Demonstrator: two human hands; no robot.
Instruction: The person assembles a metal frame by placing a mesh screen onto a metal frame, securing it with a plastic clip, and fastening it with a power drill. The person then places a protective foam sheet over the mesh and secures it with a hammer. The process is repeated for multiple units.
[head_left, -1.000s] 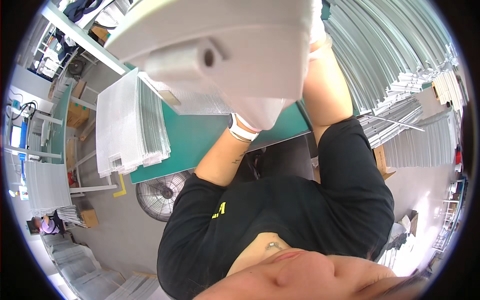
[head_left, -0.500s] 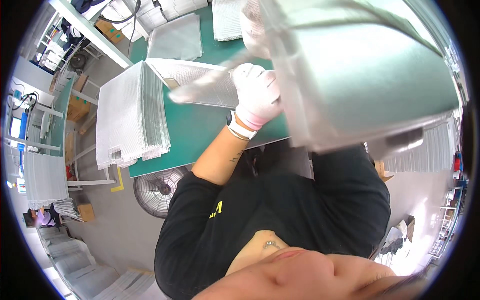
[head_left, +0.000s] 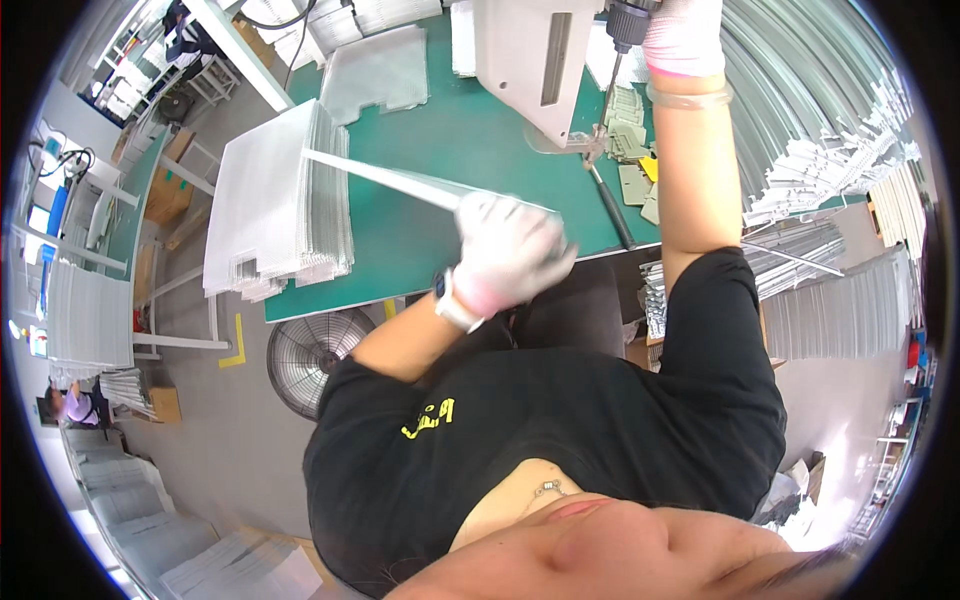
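My left hand (head_left: 508,250), in a white glove and slightly blurred, is closed around the end of a long thin white panel (head_left: 385,178) seen nearly edge-on. The panel's far end points left to a stack of white mesh panels (head_left: 265,200) on the green table. My right hand (head_left: 685,38), also gloved, is raised at the top edge, beside the black chuck (head_left: 630,22) of a drill-like machine. Its fingers are mostly cut off. Below the chuck is a thin bit near a black-handled lever (head_left: 610,205). Left of it stands a pale slotted machine body (head_left: 530,65).
Pale green flat pieces (head_left: 628,140) lie by the machine. More mesh panels (head_left: 375,75) lie at the table's back. White panels stand packed at the right (head_left: 810,90). A round floor fan (head_left: 318,365) is below the table's left front edge (head_left: 330,308).
The big blurred panel at the right has gone from view, uncovering the machine and my right arm. My left hand has come slightly nearer, with the thin panel now held edge-on.
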